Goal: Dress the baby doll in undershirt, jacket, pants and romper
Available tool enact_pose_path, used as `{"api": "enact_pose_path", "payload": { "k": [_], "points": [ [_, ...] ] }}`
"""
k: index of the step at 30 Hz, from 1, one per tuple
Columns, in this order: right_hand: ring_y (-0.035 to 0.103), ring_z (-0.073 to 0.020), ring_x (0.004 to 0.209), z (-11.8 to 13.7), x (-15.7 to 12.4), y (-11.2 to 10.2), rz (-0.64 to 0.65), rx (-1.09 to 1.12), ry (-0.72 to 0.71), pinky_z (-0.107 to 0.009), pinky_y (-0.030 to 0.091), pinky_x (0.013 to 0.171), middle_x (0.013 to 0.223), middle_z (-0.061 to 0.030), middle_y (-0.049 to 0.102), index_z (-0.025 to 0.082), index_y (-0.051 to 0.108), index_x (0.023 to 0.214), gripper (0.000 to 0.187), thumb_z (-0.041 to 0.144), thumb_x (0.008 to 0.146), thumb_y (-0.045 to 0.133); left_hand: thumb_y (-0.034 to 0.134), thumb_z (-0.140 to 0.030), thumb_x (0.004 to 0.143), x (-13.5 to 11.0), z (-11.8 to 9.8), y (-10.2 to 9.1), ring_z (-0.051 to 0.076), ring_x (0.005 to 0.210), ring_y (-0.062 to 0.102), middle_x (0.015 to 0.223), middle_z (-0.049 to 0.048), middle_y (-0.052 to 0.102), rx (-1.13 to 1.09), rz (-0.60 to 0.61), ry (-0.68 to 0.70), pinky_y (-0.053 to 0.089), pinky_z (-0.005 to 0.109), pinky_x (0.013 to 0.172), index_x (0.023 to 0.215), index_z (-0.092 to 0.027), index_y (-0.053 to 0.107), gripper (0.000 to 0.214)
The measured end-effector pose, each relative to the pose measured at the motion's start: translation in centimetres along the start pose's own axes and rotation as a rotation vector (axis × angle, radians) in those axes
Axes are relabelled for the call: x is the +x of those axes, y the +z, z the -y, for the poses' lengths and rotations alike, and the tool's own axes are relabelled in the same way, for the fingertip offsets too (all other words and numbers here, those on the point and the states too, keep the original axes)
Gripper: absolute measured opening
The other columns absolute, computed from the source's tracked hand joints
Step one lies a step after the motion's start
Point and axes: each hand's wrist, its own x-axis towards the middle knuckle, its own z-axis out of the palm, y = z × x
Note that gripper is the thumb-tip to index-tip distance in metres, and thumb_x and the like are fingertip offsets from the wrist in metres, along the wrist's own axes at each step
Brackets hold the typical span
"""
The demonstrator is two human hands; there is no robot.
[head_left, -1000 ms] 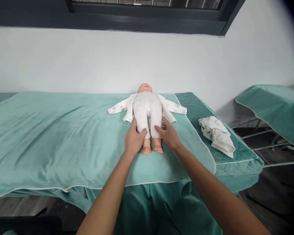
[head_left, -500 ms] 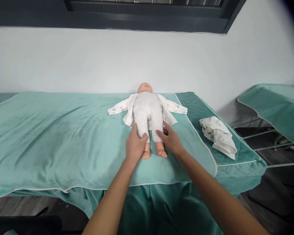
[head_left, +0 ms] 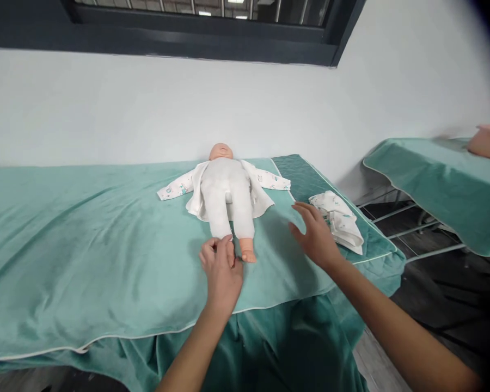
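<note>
A baby doll (head_left: pixel 227 179) with a white cloth body lies on its back, head toward the wall. Its arms are in the sleeves of a white printed baby shirt (head_left: pixel 179 185), which is spread open beneath it. My left hand (head_left: pixel 222 267) is closed around the doll's foot on the left, hiding most of it. The other foot (head_left: pixel 247 250) lies bare on the sheet. Over the bed to the right of the doll, my right hand (head_left: pixel 315 234) is open and holds nothing. Just beyond it lies a folded white printed garment (head_left: pixel 338 218), partly covered by the hand.
A green sheet (head_left: pixel 85 245) covers the bed, its white-edged front hanging down. At the right, a quilted darker green pad (head_left: pixel 375 247) shows. Another green-covered bed (head_left: pixel 433 190) with metal rails stands further right. Behind is a white wall with a dark window frame (head_left: pixel 204 41).
My right hand has left the doll's leg and moved right, toward the folded garment. My left hand has slid down from the lower leg to the foot. The view has turned right.
</note>
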Motion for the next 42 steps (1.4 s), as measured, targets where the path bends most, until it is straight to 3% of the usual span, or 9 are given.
{"api": "enact_pose_path", "payload": {
  "k": [7, 11, 16, 19, 24, 28, 31, 36, 42],
  "points": [
    [0.041, -0.0413, 0.136, -7.0, -0.7, -3.9, 0.055, -0.538, 0.218, -0.059, 0.039, 0.106, 0.148, -0.021, 0.046, 0.015, 0.045, 0.142, 0.06, 0.034, 0.086, 0.058, 0.047, 0.004, 0.075, -0.5, -1.0, 1.0, 0.033, 0.126, 0.042, 0.129, 0.013, 0.043, 0.094, -0.035, 0.146, 0.039, 0.055, 0.107, 0.122, -0.023, 0.06, 0.055],
    [0.053, -0.0367, 0.125, -9.2, -3.1, -4.7, 0.152, -0.465, 0.327, -0.049, 0.05, 0.092, 0.148, -0.0167, 0.046, 0.02, 0.044, 0.143, 0.062, 0.044, 0.087, 0.057, 0.047, 0.003, 0.079, -0.5, -1.0, 0.6, 0.032, 0.128, 0.042, 0.13, 0.0134, 0.045, 0.124, 0.003, 0.224, 0.04, 0.053, 0.106, 0.123, -0.023, 0.061, 0.053],
    [0.064, -0.031, 0.098, -10.8, -2.3, -5.2, 0.133, -0.342, 0.322, -0.042, 0.049, 0.078, 0.121, -0.0171, 0.064, 0.017, 0.063, 0.118, 0.037, 0.037, 0.089, 0.051, 0.054, -0.012, 0.088, -0.8, -1.2, -0.4, 0.029, 0.126, 0.046, 0.129, 0.013, 0.048, 0.031, -0.019, 0.297, 0.041, 0.051, 0.106, 0.122, -0.022, 0.059, 0.036],
    [0.064, -0.0276, 0.085, -8.3, 0.3, -6.0, 0.081, -0.166, 0.338, -0.039, 0.047, 0.075, 0.099, -0.0114, 0.07, 0.019, 0.066, 0.104, 0.027, 0.033, 0.082, 0.057, 0.052, -0.014, 0.091, -0.3, -2.1, -1.1, 0.027, 0.125, 0.048, 0.128, 0.0117, 0.052, -0.036, -0.018, 0.352, 0.04, 0.048, 0.107, 0.119, -0.023, 0.059, 0.031],
    [0.062, -0.0224, 0.077, 2.2, 4.5, -8.6, 0.076, 0.373, 0.309, -0.033, 0.049, 0.067, 0.085, -0.0034, 0.068, 0.022, 0.065, 0.094, 0.023, 0.041, 0.082, 0.062, 0.055, -0.022, 0.092, 1.9, -4.6, -2.8, 0.023, 0.122, 0.054, 0.128, 0.0093, 0.059, -0.266, 0.146, 0.263, 0.045, 0.041, 0.105, 0.124, -0.025, 0.056, 0.032],
    [0.064, -0.0216, 0.077, 10.7, 6.7, -10.7, 0.164, 0.785, 0.209, -0.032, 0.052, 0.063, 0.089, -0.004, 0.068, 0.022, 0.063, 0.104, 0.03, 0.046, 0.084, 0.062, 0.071, -0.037, 0.083, 2.7, -6.6, -4.5, 0.026, 0.127, 0.056, 0.139, 0.0092, 0.056, -0.462, 0.368, 0.114, 0.049, 0.039, 0.102, 0.14, -0.029, 0.045, 0.063],
    [0.065, -0.0197, 0.08, 14.7, 8.1, -11.8, 0.195, 0.909, 0.121, -0.031, 0.054, 0.066, 0.087, -0.0036, 0.066, 0.02, 0.063, 0.101, 0.028, 0.044, 0.087, 0.059, 0.076, -0.038, 0.077, 2.4, -6.7, -5.6, 0.027, 0.124, 0.058, 0.136, 0.0086, 0.06, -0.511, 0.328, 0.015, 0.049, 0.039, 0.102, 0.141, -0.027, 0.045, 0.071],
    [0.065, -0.0167, 0.082, 16.8, 9.0, -12.5, 0.207, 1.034, 0.099, -0.029, 0.054, 0.069, 0.089, -0.0018, 0.064, 0.022, 0.061, 0.093, 0.018, 0.035, 0.092, 0.05, 0.067, -0.039, 0.082, 3.0, -3.3, -7.2, 0.023, 0.101, 0.065, 0.111, 0.0069, 0.07, -0.432, 0.137, -0.212, 0.052, 0.037, 0.09, 0.119, -0.02, 0.061, 0.041],
    [0.067, -0.0229, 0.075, 14.3, 6.5, -9.8, 0.332, 1.016, 0.234, -0.034, 0.054, 0.06, 0.088, -0.0058, 0.069, 0.019, 0.065, 0.103, 0.028, 0.04, 0.086, 0.059, 0.062, -0.024, 0.072, 7.2, -0.2, -10.5, 0.019, 0.094, 0.065, 0.102, 0.005, 0.07, -0.655, -0.098, -0.271, 0.051, 0.031, 0.084, 0.105, -0.017, 0.062, 0.033]
  ]
}}
